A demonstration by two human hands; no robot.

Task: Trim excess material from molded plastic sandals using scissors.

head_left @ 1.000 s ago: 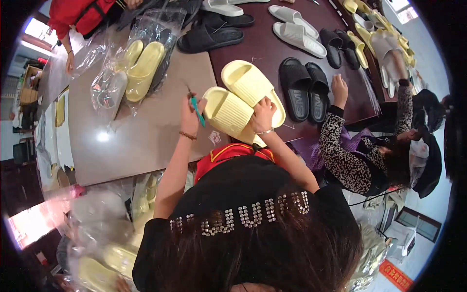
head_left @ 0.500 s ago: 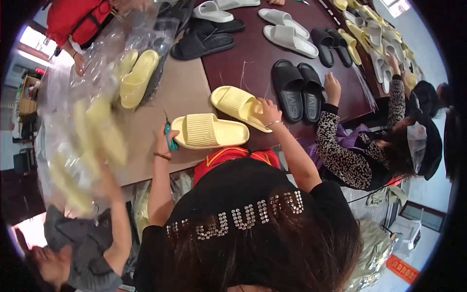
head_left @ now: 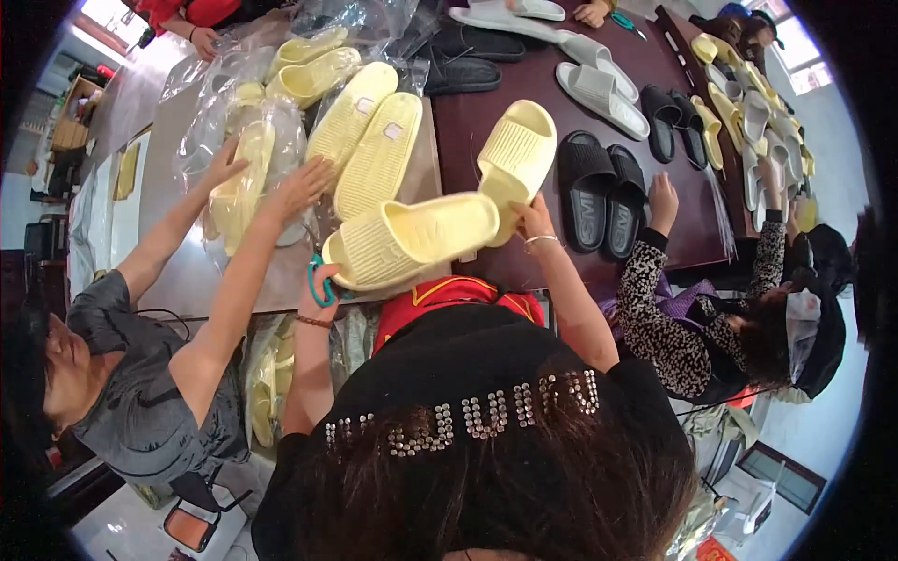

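Observation:
My left hand (head_left: 321,282) grips the toe end of a yellow slide slipper (head_left: 416,241), which is tilted up off the table. Teal-handled scissors (head_left: 314,273) hang on that hand's fingers; their blades are hidden. My right hand (head_left: 537,221) holds a second yellow slide slipper (head_left: 520,145) by its heel end, toe pointing away from me. The first slipper's heel overlaps the second one near my right fingers. Just right of them lies a pair of black slide slippers (head_left: 589,196), side by side.
At left, a co-worker's hands (head_left: 304,182) are beside yellow slippers (head_left: 379,154) lying soles up and others in clear plastic bags (head_left: 201,140). Grey slippers (head_left: 599,93) and black slippers (head_left: 468,70) lie farther back. Another co-worker's hand (head_left: 662,201) rests at the table's right.
Both my hands have lifted and tilted the yellow slippers, the right one swinging toe-away. The left co-worker has set down yellow slippers, soles up. The view has shifted slightly.

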